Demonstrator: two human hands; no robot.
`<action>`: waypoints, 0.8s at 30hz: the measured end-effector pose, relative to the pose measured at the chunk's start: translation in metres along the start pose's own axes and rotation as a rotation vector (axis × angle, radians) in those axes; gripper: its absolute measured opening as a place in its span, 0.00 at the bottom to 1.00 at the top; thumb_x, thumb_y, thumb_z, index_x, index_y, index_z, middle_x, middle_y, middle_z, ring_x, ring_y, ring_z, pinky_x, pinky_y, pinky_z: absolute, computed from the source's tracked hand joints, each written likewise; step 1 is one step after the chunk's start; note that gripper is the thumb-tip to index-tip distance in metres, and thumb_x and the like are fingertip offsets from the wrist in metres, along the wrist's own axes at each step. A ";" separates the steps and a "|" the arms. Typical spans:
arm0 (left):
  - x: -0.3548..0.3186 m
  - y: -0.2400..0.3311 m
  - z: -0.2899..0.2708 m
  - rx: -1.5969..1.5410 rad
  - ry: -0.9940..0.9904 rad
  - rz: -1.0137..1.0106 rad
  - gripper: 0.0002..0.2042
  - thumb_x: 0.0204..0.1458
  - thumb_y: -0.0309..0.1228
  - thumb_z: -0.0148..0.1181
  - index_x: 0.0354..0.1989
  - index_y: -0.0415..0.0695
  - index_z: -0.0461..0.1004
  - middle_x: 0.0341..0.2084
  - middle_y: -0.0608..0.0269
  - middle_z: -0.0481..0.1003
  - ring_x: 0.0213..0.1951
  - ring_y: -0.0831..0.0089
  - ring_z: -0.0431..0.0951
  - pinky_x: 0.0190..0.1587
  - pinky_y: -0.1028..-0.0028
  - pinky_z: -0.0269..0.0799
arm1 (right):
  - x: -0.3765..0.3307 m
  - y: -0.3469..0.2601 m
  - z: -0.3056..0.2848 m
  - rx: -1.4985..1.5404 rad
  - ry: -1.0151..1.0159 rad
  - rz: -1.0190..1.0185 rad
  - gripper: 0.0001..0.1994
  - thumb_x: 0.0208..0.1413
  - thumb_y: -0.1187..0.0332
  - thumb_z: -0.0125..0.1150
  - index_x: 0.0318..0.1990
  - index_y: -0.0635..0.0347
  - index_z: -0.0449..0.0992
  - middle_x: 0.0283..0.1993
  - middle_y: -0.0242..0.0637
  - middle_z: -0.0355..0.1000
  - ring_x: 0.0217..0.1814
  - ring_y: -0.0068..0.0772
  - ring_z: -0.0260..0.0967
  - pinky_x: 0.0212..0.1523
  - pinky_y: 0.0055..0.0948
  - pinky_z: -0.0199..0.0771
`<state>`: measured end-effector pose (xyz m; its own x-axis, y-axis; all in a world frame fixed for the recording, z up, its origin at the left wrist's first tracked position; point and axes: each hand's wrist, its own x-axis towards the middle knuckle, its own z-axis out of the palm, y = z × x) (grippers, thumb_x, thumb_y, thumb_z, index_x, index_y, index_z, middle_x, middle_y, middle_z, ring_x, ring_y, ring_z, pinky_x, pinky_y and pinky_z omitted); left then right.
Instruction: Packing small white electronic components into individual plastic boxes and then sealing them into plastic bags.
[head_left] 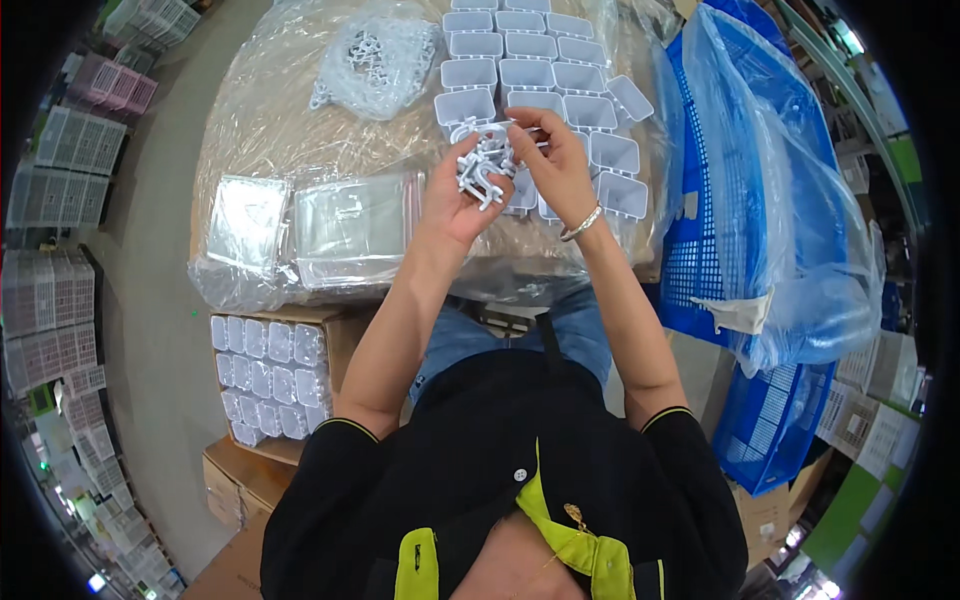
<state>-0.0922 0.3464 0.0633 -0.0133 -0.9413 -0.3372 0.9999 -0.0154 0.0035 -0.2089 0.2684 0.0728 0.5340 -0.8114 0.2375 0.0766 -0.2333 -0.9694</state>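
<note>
Above centre frame, the left hand [452, 195] cups a bunch of white plastic hooks [484, 165], fingers closed around them. The right hand [556, 160] pinches one hook loose, beside rows of white plastic trays [530, 72].

a small plastics packing workshop or warehouse: beyond the hands stood rows of identical white plastic tubs [545, 75] on a film-wrapped worktable [260, 110], right of them blue mesh crates [700, 230] in plastic bags, left and below a carton [275, 375] of packed tubs, stacked baskets [50, 300] farther left.

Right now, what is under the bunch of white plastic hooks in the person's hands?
Rows of small white rectangular plastic tubs on a table wrapped in clear plastic sheet. The left hand, right hand and white plastic hooks hide the nearest tubs.
</note>
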 end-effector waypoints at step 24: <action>0.044 -0.096 0.004 -0.057 0.048 -0.245 0.09 0.54 0.31 0.52 0.38 0.38 0.70 0.35 0.54 0.70 0.36 0.65 0.70 0.27 0.73 0.70 | -0.210 0.005 -0.202 -0.490 1.106 0.165 0.07 0.57 0.70 0.54 0.39 0.64 0.69 0.35 0.34 0.68 0.32 0.23 0.65 0.34 0.21 0.65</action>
<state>-0.1885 0.3051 0.0521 -0.2562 -0.8948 -0.3656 0.9657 -0.2207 -0.1364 -0.4908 0.3294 0.0310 -0.5155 -0.8130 0.2709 -0.3778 -0.0681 -0.9234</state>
